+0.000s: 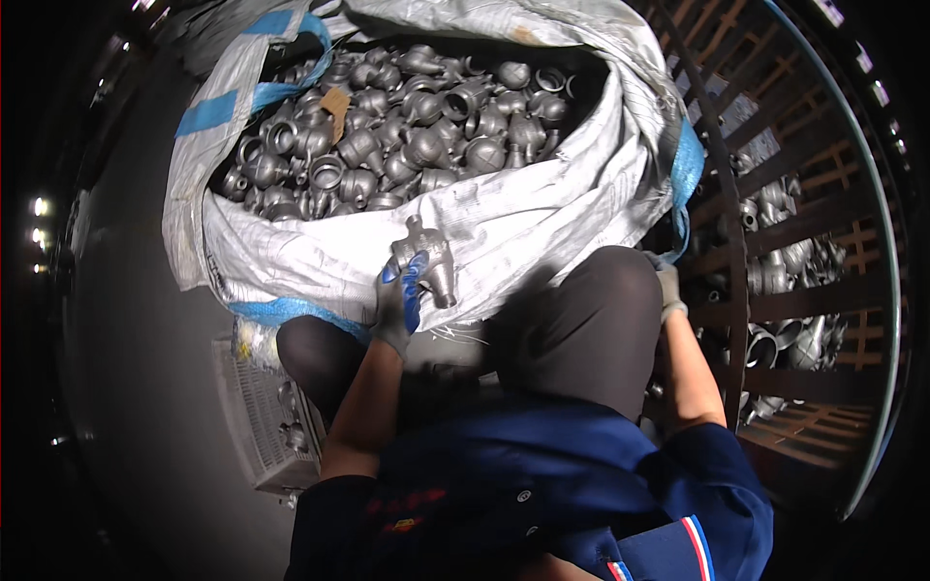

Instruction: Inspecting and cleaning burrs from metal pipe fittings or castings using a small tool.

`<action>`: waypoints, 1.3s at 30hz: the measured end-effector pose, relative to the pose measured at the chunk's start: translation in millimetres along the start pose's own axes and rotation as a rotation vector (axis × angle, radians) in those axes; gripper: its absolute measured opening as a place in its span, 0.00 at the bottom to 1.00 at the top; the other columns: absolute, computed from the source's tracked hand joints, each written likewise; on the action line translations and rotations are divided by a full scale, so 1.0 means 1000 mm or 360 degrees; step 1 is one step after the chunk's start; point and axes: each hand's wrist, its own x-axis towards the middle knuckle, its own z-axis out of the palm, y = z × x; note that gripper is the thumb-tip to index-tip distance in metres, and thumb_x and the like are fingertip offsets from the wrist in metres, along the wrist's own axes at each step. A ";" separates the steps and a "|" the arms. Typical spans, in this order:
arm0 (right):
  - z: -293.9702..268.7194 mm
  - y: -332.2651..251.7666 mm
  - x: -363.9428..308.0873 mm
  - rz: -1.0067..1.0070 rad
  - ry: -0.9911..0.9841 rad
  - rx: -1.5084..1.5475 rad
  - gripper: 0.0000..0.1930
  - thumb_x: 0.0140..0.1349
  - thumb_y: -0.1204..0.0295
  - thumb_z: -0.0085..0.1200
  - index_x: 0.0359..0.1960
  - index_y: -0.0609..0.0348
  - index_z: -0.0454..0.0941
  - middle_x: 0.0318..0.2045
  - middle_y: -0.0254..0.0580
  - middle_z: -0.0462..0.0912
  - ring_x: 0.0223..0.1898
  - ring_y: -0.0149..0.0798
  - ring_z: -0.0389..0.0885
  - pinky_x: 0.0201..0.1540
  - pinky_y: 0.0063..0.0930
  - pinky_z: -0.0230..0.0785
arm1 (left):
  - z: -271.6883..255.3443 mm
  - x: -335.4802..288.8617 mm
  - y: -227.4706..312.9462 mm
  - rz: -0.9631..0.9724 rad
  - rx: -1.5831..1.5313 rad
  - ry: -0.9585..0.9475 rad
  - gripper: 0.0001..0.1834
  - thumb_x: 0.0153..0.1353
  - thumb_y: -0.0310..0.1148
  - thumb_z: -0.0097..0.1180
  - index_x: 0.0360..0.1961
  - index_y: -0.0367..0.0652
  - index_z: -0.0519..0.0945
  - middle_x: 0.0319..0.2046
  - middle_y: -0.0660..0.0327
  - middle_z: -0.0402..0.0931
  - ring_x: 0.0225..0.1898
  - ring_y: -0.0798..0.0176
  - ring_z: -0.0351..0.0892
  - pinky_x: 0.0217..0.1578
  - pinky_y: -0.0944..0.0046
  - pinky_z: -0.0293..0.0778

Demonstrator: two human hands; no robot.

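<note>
My left hand (395,308), in a grey and blue glove, is closed around a grey metal casting (430,259) shaped like a valve body, with a rounded middle and a narrow neck at each end. It is held over the near side of a big white woven sack (513,208). Inside the sack lies a heap of similar grey castings (426,145). My right hand (669,290), also gloved, is beside my right knee, close to the sack's right side and a blue strap (687,165). Its fingers are mostly hidden, so its grip does not show.
On the right stands a barred metal cage (736,242) with more castings (775,266) behind its bars. A grey plastic crate (254,416) with a few castings in it sits low on the left. A brown scrap of card (336,108) lies on the heap.
</note>
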 end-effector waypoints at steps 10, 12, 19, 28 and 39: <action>0.053 -0.230 0.057 -0.1230 -0.0365 -0.0957 0.11 0.57 0.70 0.50 0.40 0.53 0.78 0.38 0.50 0.80 0.39 0.47 0.79 0.42 0.35 0.69 | -0.003 -0.014 0.075 0.0264 0.0036 -0.0048 0.13 0.58 0.29 0.48 0.42 0.34 0.75 0.35 0.60 0.75 0.32 0.70 0.74 0.34 0.68 0.73; 0.094 -0.254 0.063 -0.1543 -0.0317 -0.1283 0.10 0.56 0.70 0.48 0.38 0.55 0.78 0.34 0.53 0.79 0.37 0.55 0.77 0.41 0.41 0.69 | -0.016 0.015 0.101 0.1076 0.1298 0.0016 0.12 0.61 0.29 0.45 0.42 0.32 0.75 0.40 0.56 0.76 0.36 0.65 0.77 0.37 0.66 0.74; 0.131 -0.248 0.015 -0.0918 -0.1219 -0.1315 0.12 0.57 0.64 0.47 0.31 0.59 0.79 0.25 0.56 0.79 0.30 0.54 0.79 0.35 0.41 0.70 | -0.046 0.091 0.134 0.1349 0.1900 0.0159 0.13 0.59 0.26 0.41 0.40 0.34 0.76 0.23 0.62 0.75 0.19 0.67 0.74 0.20 0.68 0.71; 0.166 -0.190 -0.016 -0.1277 -0.1196 -0.1601 0.12 0.52 0.67 0.49 0.36 0.51 0.80 0.30 0.47 0.81 0.35 0.48 0.80 0.40 0.40 0.71 | -0.093 0.031 0.058 0.1320 0.2398 -0.0016 0.17 0.57 0.31 0.53 0.46 0.34 0.72 0.27 0.58 0.74 0.27 0.69 0.76 0.24 0.70 0.70; 0.186 -0.163 -0.012 -0.1473 -0.0965 -0.1529 0.14 0.55 0.69 0.45 0.41 0.47 0.80 0.33 0.45 0.82 0.38 0.44 0.80 0.42 0.38 0.70 | -0.058 0.069 0.023 -0.0013 0.1583 0.0396 0.20 0.56 0.44 0.55 0.47 0.45 0.74 0.40 0.50 0.76 0.43 0.46 0.76 0.44 0.58 0.71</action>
